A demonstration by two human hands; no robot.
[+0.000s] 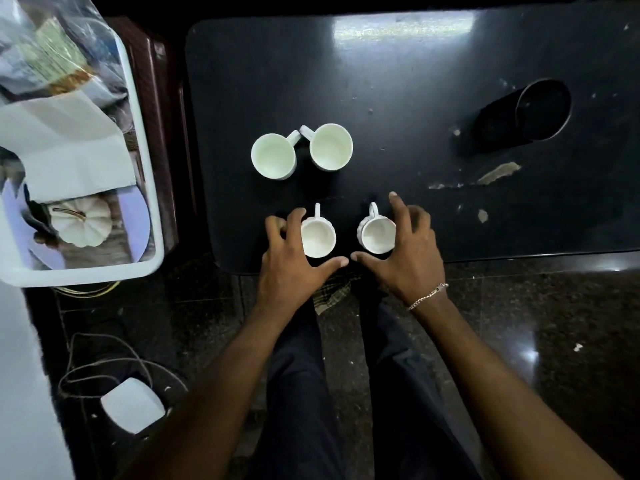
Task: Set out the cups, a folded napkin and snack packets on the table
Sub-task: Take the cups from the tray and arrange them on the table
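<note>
White cups (318, 236), L hand (294, 268) & R hand (403, 258) splayed beside them

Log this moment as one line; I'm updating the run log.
cups: four on table | left hand: open beside near-left cup | right hand: open beside near-right cup

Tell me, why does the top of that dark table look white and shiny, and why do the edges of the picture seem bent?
In the head view, the pale patch on the black table is glare from overhead light; the floor tiles show another glint. The wide-angle lens bows the table edge and the white bin. The four cups look sharp but overexposed, hiding surface detail.
</note>
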